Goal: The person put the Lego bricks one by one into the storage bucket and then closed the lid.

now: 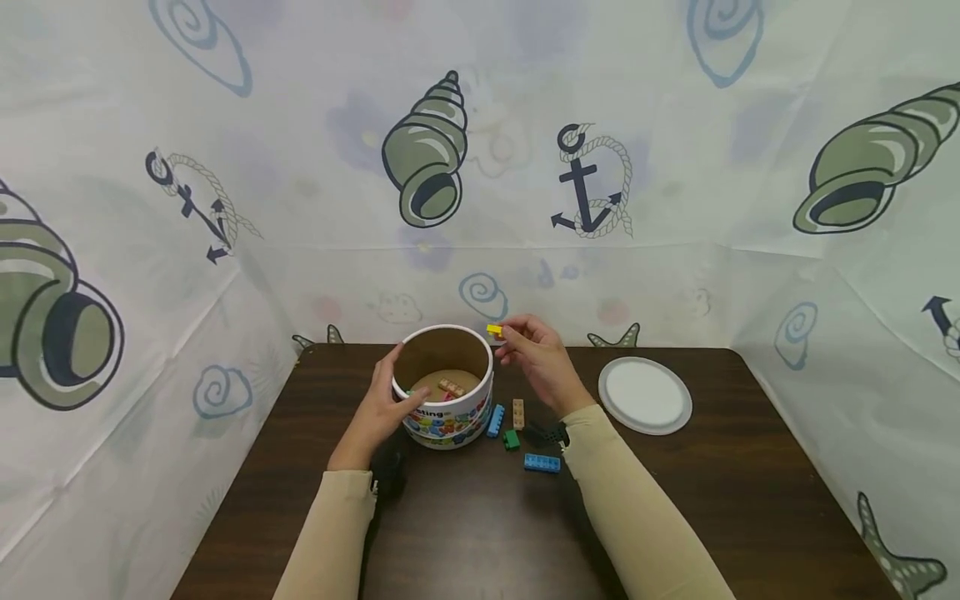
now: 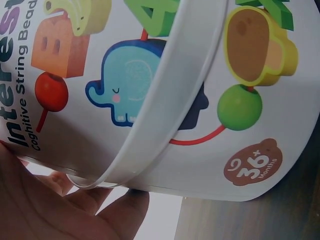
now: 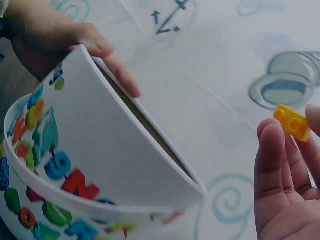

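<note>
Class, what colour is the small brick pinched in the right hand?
Yellow; the brick shows best in the right wrist view.

Bucket left of bricks, lid to their right, all on table.

In the head view, the right hand hides part of the small yellow plastic brick, and the left hand covers some black lettering on the white cylindrical bucket. Inside, 1 pink piece is too small to make out. A white curved plastic handle partly hides the printed light-blue elephant. The right wrist view crops the right hand and blurs some lower print.
</note>
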`<state>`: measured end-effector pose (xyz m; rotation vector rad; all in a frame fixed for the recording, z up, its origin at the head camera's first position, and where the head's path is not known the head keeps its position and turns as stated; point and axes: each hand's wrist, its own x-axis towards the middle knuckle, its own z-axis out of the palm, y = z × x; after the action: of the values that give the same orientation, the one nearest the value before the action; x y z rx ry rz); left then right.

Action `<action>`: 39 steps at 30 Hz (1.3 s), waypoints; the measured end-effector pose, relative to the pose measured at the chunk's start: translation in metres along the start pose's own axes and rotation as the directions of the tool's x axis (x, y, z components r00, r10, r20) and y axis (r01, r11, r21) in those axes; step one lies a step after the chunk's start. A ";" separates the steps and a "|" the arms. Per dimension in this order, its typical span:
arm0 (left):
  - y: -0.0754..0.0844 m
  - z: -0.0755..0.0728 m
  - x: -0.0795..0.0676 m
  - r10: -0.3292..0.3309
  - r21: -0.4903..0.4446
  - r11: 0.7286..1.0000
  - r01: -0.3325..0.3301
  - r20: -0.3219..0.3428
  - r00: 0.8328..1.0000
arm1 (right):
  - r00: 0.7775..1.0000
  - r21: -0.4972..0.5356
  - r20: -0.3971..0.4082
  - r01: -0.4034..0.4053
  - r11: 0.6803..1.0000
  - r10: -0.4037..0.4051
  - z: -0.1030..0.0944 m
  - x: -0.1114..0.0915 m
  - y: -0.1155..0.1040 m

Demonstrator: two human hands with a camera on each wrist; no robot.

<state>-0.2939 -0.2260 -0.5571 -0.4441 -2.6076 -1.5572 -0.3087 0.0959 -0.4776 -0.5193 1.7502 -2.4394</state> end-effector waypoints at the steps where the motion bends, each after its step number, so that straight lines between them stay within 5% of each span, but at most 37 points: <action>1: 0.000 0.000 -0.001 -0.004 0.001 1.000 0.004 0.002 1.000 | 1.000 -0.007 0.010 -0.011 1.000 0.011 0.005 0.002 0.001; 14: -0.001 0.000 -0.004 -0.037 0.006 0.999 0.038 -0.022 0.999 | 0.996 -0.061 0.072 -0.041 0.997 0.046 0.060 0.046 0.032; 27: 0.003 0.002 0.001 -0.025 0.006 1.000 0.025 -0.013 1.000 | 0.992 -0.225 0.096 -0.052 0.973 0.076 0.060 0.047 0.034; 39: 0.004 0.001 0.001 -0.037 0.005 0.999 0.037 -0.006 0.999 | 0.989 -0.250 0.123 -0.055 0.967 0.088 0.056 0.047 0.034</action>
<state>-0.2940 -0.2229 -0.5541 -0.3929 -2.6296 -1.5604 -0.3391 0.0212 -0.4836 -0.6140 1.9883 -2.0991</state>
